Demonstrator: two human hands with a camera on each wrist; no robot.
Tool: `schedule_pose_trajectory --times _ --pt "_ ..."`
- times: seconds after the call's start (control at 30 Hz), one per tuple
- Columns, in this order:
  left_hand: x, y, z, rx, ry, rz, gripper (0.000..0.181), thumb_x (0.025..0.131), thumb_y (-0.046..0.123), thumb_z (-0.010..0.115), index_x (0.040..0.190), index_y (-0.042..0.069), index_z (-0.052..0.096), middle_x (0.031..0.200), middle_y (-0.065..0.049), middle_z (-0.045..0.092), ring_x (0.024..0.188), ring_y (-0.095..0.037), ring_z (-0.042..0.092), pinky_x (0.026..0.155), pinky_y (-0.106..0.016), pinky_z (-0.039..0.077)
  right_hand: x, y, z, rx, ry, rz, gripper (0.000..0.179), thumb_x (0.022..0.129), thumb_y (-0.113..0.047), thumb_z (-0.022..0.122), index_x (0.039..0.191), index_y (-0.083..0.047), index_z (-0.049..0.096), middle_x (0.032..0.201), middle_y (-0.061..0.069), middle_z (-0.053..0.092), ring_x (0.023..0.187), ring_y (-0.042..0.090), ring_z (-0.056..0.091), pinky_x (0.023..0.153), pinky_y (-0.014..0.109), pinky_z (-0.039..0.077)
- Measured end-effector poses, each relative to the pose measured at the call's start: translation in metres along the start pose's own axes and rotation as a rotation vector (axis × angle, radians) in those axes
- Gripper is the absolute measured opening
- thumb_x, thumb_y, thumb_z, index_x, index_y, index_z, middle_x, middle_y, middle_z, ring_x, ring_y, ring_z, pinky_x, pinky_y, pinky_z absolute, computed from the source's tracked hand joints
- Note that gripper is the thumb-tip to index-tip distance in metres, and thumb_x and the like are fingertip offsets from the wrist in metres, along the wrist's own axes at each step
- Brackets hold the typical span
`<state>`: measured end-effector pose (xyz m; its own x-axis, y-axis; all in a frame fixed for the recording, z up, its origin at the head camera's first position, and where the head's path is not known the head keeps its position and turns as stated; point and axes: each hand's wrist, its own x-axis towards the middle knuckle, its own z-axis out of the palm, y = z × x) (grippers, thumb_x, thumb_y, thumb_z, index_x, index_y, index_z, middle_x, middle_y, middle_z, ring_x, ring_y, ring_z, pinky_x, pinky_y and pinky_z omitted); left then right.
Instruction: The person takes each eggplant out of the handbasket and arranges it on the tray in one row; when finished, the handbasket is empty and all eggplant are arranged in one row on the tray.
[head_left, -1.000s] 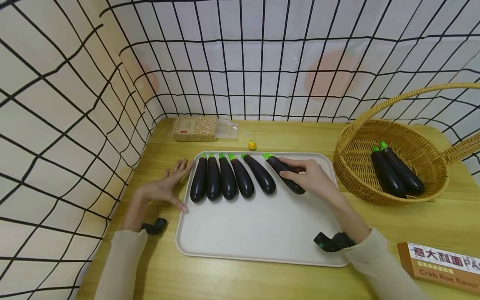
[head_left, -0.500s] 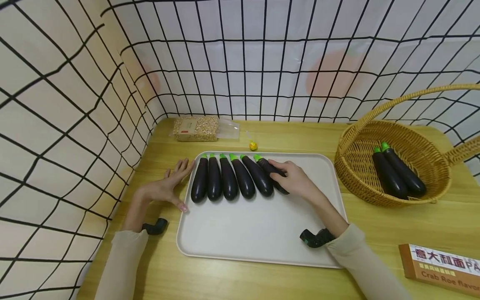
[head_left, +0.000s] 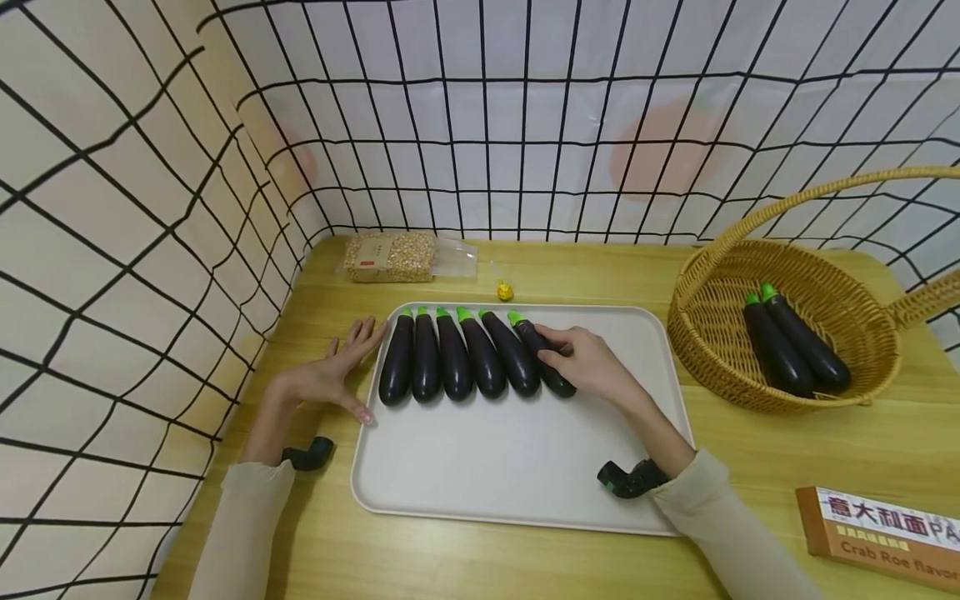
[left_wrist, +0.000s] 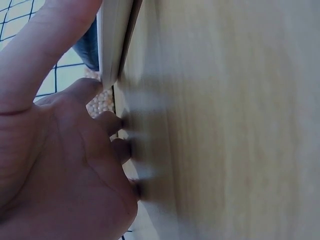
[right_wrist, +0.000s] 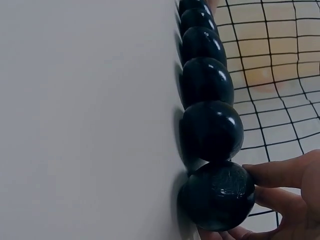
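Observation:
Several dark eggplants with green stem ends lie side by side along the back of a white tray [head_left: 495, 467]. My right hand [head_left: 596, 362] grips the rightmost eggplant [head_left: 528, 335], thumb and fingers on either side. In the right wrist view that eggplant [right_wrist: 217, 200] touches its neighbour [right_wrist: 212, 131]. My left hand [head_left: 326, 375] is spread at the tray's left edge, thumb and a fingertip at the rim. The left wrist view shows that hand [left_wrist: 65, 160] beside the tray's side [left_wrist: 110, 40], its other fingertips down by the wooden table.
A wicker basket [head_left: 701, 367] with a tall handle stands at right, holding two eggplants [head_left: 798, 346]. Behind the tray lie a bag of grain [head_left: 393, 257] and a yellow lollipop [head_left: 505, 291]. A pasta box [head_left: 885, 537] lies front right. Black wire mesh [head_left: 487, 142] borders the back and left.
My right hand has slid the rightmost eggplant leftward against the row. The eggplant next to it has shifted left too, closing the gaps. My left hand has stayed at the tray's edge.

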<state>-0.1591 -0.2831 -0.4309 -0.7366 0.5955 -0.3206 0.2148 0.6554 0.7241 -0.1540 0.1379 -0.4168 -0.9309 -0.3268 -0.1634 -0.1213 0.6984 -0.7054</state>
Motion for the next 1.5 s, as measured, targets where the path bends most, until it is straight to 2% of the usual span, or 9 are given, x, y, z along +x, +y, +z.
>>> schedule_pose_trajectory --times 0.13,0.33,0.73,0.9,1.0,1.13,1.37,1.4,1.5 --pt "0.000 0.001 0.000 -0.004 0.001 0.003 0.148 0.066 0.038 0.097 0.166 0.014 -0.009 0.166 -0.023 -0.032 0.152 -0.043 -0.037 0.116 -0.073 -0.025 -0.002 -0.001 0.001 -0.009 0.008 0.009 0.050 0.104 -0.021 0.060 0.151 -0.008 0.052 0.130 0.030 0.064 0.113 0.038 0.068 0.087 0.044 0.055" --pt "0.001 0.002 0.000 -0.005 -0.003 0.005 0.148 0.066 0.038 0.097 0.166 0.014 -0.009 0.166 -0.023 -0.032 0.152 -0.043 -0.038 0.116 -0.073 -0.026 -0.006 -0.002 0.000 -0.013 0.007 -0.016 0.050 0.104 -0.017 0.057 0.151 -0.003 0.050 0.120 0.029 0.065 0.107 0.036 0.065 0.082 0.040 0.052" --pt "0.003 0.003 -0.001 -0.017 -0.013 0.013 0.148 0.067 0.037 0.097 0.166 0.013 -0.010 0.166 -0.023 -0.033 0.151 -0.043 -0.038 0.116 -0.072 -0.027 -0.005 -0.001 0.000 0.009 0.041 -0.016 0.050 0.104 -0.017 0.059 0.152 -0.006 0.050 0.124 0.029 0.064 0.112 0.040 0.068 0.091 0.050 0.056" --pt "0.002 0.001 -0.001 -0.016 -0.013 0.014 0.148 0.067 0.038 0.097 0.166 0.012 -0.010 0.166 -0.023 -0.033 0.151 -0.043 -0.038 0.115 -0.073 -0.026 -0.010 0.000 -0.008 0.013 0.013 -0.021 0.054 0.106 -0.025 0.058 0.155 -0.007 0.046 0.127 0.030 0.061 0.117 0.041 0.066 0.092 0.052 0.055" --pt "0.001 0.001 -0.001 -0.017 -0.011 0.021 0.148 0.067 0.039 0.097 0.166 0.012 -0.010 0.166 -0.024 -0.033 0.151 -0.044 -0.038 0.115 -0.073 -0.026 -0.021 0.000 -0.024 0.016 -0.009 -0.018 0.055 0.107 -0.030 0.057 0.157 -0.010 0.045 0.138 0.031 0.055 0.123 0.044 0.063 0.096 0.055 0.055" --pt "0.001 0.000 -0.001 -0.016 -0.005 0.032 0.148 0.067 0.041 0.097 0.166 0.011 -0.010 0.166 -0.025 -0.032 0.151 -0.045 -0.037 0.115 -0.074 -0.025 -0.044 0.003 -0.060 0.009 -0.024 -0.009 0.054 0.107 -0.035 0.057 0.154 -0.009 0.050 0.147 0.026 0.055 0.124 0.041 0.063 0.096 0.052 0.057" --pt "0.000 0.001 0.000 -0.020 -0.006 0.028 0.149 0.067 0.042 0.097 0.166 0.011 -0.009 0.166 -0.025 -0.032 0.151 -0.046 -0.037 0.115 -0.075 -0.025 -0.088 0.043 -0.132 -0.051 0.041 0.158 0.060 0.107 -0.050 0.051 0.148 -0.007 0.057 0.149 0.027 0.056 0.131 0.046 0.056 0.098 0.055 0.054" --pt "0.000 0.001 0.000 -0.020 -0.005 0.026 0.149 0.066 0.042 0.097 0.166 0.012 -0.009 0.166 -0.026 -0.032 0.151 -0.046 -0.036 0.115 -0.075 -0.025 -0.094 0.053 -0.140 -0.059 0.074 0.168 0.060 0.106 -0.050 0.052 0.148 -0.007 0.057 0.149 0.027 0.056 0.131 0.038 0.059 0.100 0.049 0.054" --pt "0.000 0.001 0.000 -0.015 -0.006 0.025 0.148 0.067 0.040 0.097 0.166 0.011 -0.009 0.166 -0.026 -0.032 0.151 -0.046 -0.037 0.115 -0.075 -0.025 -0.108 0.079 -0.157 -0.087 0.192 0.199 0.058 0.106 -0.048 0.054 0.148 -0.009 0.057 0.144 0.023 0.061 0.113 0.007 0.061 0.084 0.021 0.051"
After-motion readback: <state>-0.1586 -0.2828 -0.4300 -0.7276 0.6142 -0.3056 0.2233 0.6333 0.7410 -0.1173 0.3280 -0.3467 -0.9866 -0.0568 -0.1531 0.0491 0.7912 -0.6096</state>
